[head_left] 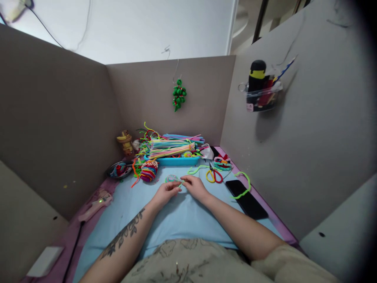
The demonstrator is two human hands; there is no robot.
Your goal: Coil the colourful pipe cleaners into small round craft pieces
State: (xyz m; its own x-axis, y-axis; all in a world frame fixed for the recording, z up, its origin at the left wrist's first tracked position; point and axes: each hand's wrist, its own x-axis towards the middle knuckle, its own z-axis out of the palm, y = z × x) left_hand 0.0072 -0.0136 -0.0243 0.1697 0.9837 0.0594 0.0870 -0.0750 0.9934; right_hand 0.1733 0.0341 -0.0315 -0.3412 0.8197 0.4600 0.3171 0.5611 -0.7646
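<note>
My left hand (167, 192) and my right hand (194, 186) meet over the middle of the table, fingertips pinched close together. Between them shows a short bit of light green pipe cleaner (180, 185); the fingers cover most of it. Just behind my left fingers lies a round coil (171, 179) in pastel pink and green. Scissors (214, 175) with yellow and red handles rest beyond my right hand, beside a bent green pipe cleaner (198, 169). A striped, multicoloured bundle (149, 171) sits farther left.
A blue tray (173, 161) heaped with pipe cleaners stands at the back. At right are a black phone (247, 199) and another green pipe cleaner (247, 182). A pink glue gun (96, 207) and a metal bowl (119, 170) lie left. Grey panels enclose three sides.
</note>
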